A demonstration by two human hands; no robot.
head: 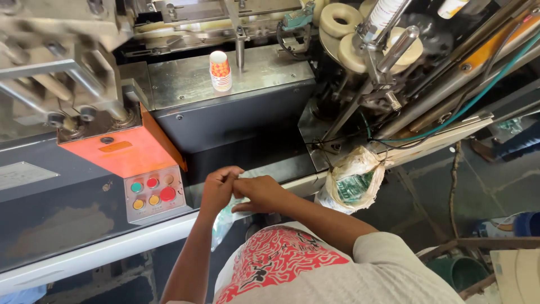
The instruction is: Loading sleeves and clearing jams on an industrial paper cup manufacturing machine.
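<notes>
My left hand [218,187] and my right hand [260,192] meet in front of the machine's lower edge, fingers pinched together on a thin clear plastic bag [224,220] that hangs down below them. Both hands grip the top of the bag. A short stack of orange-and-white paper cups [220,72] stands upright on the steel shelf [270,70] of the machine, well beyond my hands.
An orange control box with a panel of round coloured buttons [153,192] sits left of my hands. A woven sack [354,180] hangs at the right. Machine wheels and rods [371,39] crowd the upper right. A green bucket [461,270] stands on the floor.
</notes>
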